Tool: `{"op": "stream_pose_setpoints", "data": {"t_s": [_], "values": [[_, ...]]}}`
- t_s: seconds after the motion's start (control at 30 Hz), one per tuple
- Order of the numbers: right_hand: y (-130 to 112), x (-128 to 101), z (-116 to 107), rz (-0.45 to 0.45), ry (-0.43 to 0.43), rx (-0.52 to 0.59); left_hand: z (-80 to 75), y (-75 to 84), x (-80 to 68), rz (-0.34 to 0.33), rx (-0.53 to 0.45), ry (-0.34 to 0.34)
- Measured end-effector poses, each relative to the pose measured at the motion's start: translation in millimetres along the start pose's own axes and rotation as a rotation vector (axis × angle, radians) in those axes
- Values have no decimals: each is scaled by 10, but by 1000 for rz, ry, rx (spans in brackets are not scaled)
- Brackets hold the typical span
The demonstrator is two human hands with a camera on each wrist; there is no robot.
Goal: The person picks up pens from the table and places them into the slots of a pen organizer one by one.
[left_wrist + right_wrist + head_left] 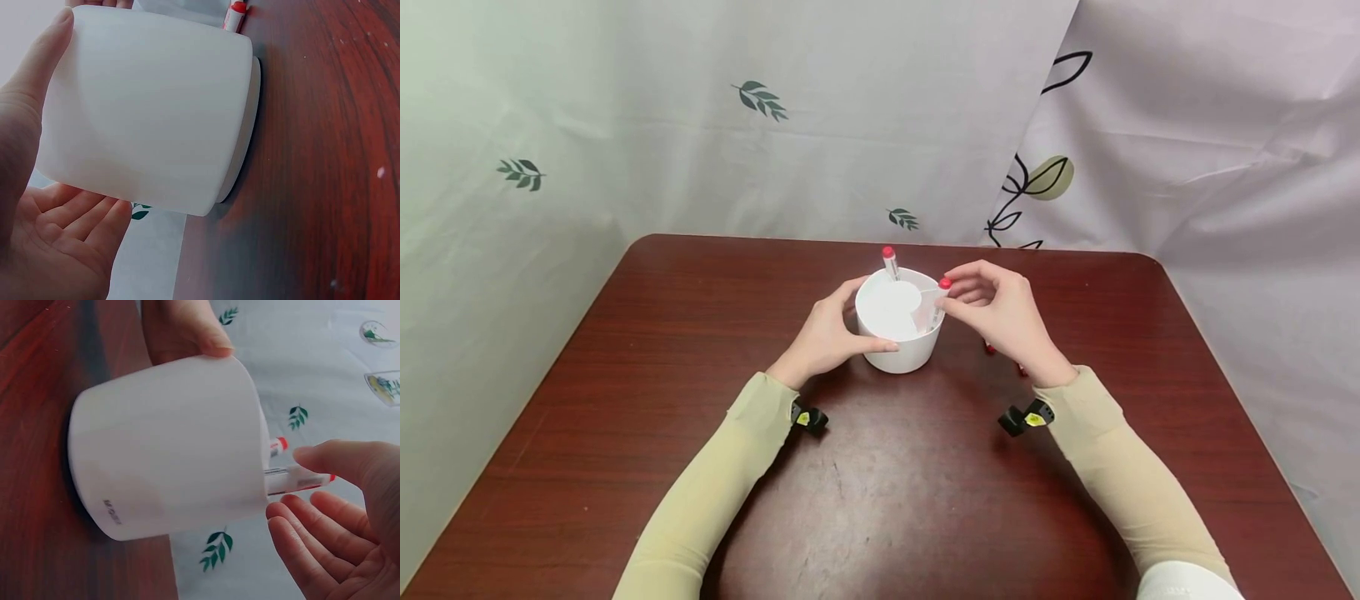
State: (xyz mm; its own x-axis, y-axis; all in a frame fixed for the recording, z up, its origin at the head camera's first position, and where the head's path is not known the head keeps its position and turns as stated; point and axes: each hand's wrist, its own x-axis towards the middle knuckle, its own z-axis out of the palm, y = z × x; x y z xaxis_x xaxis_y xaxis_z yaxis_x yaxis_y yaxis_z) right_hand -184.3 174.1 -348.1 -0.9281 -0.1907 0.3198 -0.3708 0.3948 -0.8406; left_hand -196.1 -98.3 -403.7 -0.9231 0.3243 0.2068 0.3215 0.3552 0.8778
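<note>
A white round pen holder (898,358) with inner compartments stands on the table. My left hand (831,333) grips its left side, the thumb on the near wall and the fingers around the far side, partly hidden. One white marker with a red cap (889,253) stands in a rear compartment. A second red-capped marker (300,480) stands upright in a right compartment. My right hand (1000,308) is at that second marker. Its thumb lies against the marker, while the other fingers are fairly straight and slightly apart from it in the right wrist view.
Beneath my right wrist, red caps (990,348) of more markers show on the table; the rest of them is hidden. A red-capped marker (234,15) lies beyond the holder in the left wrist view. Behind the brown table (700,283) hangs a leaf-print curtain (820,167).
</note>
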Motion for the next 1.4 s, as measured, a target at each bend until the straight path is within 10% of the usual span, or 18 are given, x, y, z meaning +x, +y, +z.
{"op": "stream_pose_setpoints", "data": {"t_s": [1.4], "values": [[289, -317, -710, 202, 171, -118, 26, -2, -18, 22, 93, 32]]}}
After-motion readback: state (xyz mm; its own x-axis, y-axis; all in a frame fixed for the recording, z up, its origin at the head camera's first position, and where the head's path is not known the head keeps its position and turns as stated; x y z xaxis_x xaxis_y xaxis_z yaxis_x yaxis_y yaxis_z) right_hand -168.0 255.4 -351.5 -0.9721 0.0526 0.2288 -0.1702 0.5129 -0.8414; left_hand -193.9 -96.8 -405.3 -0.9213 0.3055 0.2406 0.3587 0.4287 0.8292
